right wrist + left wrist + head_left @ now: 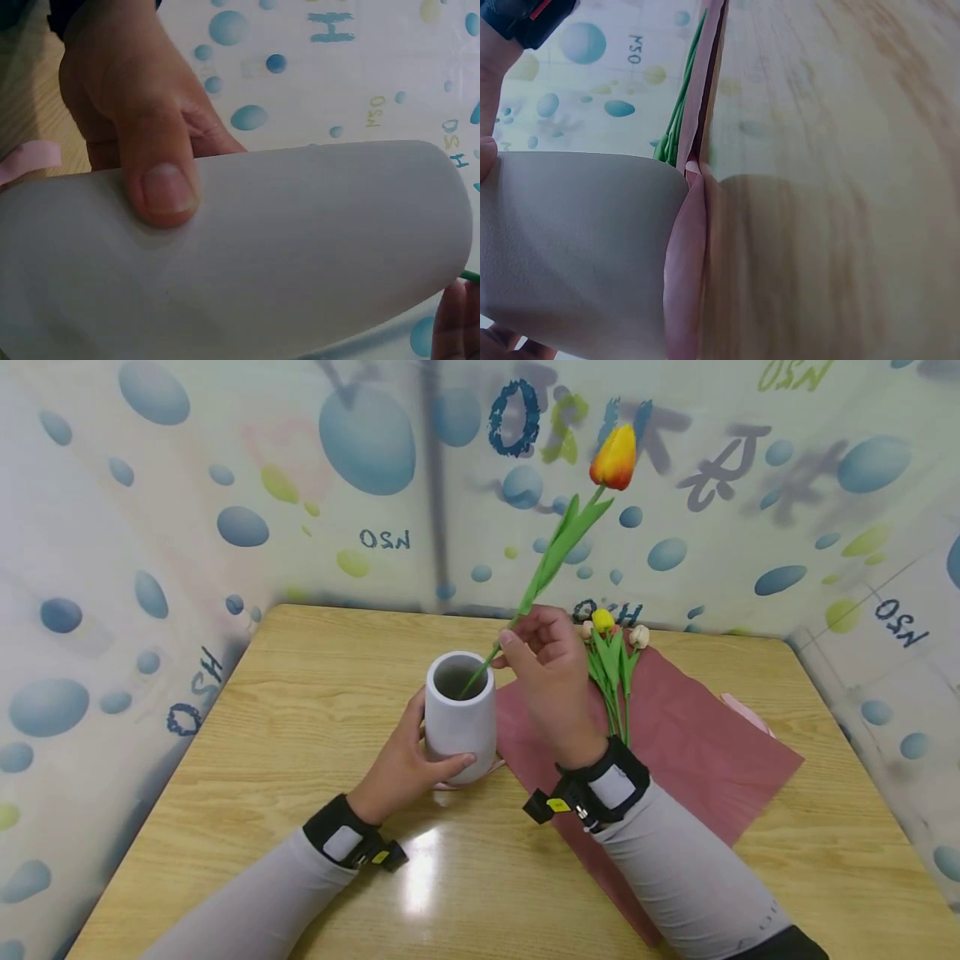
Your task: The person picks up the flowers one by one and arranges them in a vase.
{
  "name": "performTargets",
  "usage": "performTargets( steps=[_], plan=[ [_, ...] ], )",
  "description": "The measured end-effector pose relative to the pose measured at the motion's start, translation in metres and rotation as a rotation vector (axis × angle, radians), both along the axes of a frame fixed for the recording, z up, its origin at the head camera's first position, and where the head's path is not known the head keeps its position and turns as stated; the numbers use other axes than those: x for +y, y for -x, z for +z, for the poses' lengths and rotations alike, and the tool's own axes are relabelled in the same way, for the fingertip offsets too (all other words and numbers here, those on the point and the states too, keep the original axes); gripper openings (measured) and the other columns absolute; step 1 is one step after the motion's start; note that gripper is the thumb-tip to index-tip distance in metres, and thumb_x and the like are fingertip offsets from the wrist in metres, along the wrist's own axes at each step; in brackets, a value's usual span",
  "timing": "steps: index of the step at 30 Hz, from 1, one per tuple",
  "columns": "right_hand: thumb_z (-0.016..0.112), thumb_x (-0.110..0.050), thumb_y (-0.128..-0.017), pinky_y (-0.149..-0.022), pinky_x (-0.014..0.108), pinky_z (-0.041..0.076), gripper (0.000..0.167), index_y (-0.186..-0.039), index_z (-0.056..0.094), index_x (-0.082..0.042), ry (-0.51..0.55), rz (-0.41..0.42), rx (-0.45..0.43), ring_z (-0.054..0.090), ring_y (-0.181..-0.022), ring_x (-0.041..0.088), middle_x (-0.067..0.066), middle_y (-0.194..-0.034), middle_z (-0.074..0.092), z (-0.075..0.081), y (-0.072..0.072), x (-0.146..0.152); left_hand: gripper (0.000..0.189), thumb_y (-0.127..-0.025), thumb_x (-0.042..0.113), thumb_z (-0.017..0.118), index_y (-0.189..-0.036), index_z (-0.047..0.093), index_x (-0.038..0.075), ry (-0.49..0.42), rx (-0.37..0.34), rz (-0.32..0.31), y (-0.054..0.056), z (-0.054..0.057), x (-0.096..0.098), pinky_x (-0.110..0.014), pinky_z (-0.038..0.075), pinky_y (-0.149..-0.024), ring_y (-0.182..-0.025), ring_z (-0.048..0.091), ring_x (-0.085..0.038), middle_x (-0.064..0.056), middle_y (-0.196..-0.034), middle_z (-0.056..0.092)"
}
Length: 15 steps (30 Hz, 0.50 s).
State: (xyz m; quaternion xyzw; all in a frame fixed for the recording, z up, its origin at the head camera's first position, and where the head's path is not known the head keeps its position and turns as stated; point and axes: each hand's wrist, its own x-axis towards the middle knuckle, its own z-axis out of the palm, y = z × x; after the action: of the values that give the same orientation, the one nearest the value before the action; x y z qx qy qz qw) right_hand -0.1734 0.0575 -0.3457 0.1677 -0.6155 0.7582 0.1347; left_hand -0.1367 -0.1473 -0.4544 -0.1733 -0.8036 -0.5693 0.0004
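Note:
A white vase stands upright on the table, slightly right of my left hand, which grips its side with the thumb across the front. In the right wrist view that thumb lies along the vase wall. My right hand pinches the green stem of an artificial tulip with a red and yellow bloom. The lower end of the stem reaches inside the vase mouth, while the bloom leans up and to the right. A pink ribbon lies at the vase's base.
Right of the vase, a dark pink wrapping sheet is spread on the wooden table. Several more tulips, yellow and pale, lie on it beyond my right wrist. A patterned curtain rises behind the table's back edge.

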Motion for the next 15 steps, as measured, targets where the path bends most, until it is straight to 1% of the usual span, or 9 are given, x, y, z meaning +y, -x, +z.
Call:
performTargets(
  steps=[3,7,11,15],
  plan=[
    [0.063,0.001,-0.099,-0.078,0.028,0.061,0.018,-0.115,0.056,0.0,-0.106,-0.014,0.036,0.065,-0.085,0.014,0.004,-0.096,0.06,-0.0018,-0.0005,-0.0017,0.107,-0.082,0.023,0.091,-0.162,0.021,0.038,-0.004,-0.005,-0.002,0.0001,-0.0004,-0.0003,-0.062,0.04,-0.114,-0.14,0.046,-0.023,0.003,-0.153,0.045],
    [0.064,0.0,-0.098,-0.082,0.028,0.058,0.017,-0.112,0.058,0.004,-0.199,-0.035,0.069,0.064,-0.091,0.015,0.01,-0.097,0.061,-0.0036,-0.0006,-0.0033,0.107,-0.082,0.024,0.091,-0.161,0.021,0.039,-0.006,-0.017,-0.006,0.0002,-0.0007,-0.0005,-0.063,0.04,-0.114,-0.14,0.046,-0.023,0.004,-0.152,0.045],
    [0.067,0.0,-0.096,-0.086,0.034,0.056,0.013,-0.107,0.06,0.003,-0.267,-0.044,0.074,0.064,-0.097,0.019,0.013,-0.098,0.064,-0.0047,-0.0009,-0.0044,0.107,-0.082,0.024,0.091,-0.161,0.021,0.039,-0.009,-0.019,-0.003,0.0002,-0.0005,-0.0002,-0.062,0.039,-0.115,-0.14,0.046,-0.023,0.004,-0.152,0.045],
    [0.068,-0.001,-0.096,-0.091,0.042,0.055,0.012,-0.105,0.061,0.002,-0.32,-0.019,0.056,0.063,-0.101,0.021,0.015,-0.102,0.065,-0.006,-0.0026,-0.0052,0.106,-0.082,0.023,0.091,-0.161,0.022,0.039,-0.013,-0.018,0.001,0.0005,-0.0008,0.0,-0.062,0.039,-0.115,-0.14,0.046,-0.023,0.003,-0.152,0.046]
  ],
)
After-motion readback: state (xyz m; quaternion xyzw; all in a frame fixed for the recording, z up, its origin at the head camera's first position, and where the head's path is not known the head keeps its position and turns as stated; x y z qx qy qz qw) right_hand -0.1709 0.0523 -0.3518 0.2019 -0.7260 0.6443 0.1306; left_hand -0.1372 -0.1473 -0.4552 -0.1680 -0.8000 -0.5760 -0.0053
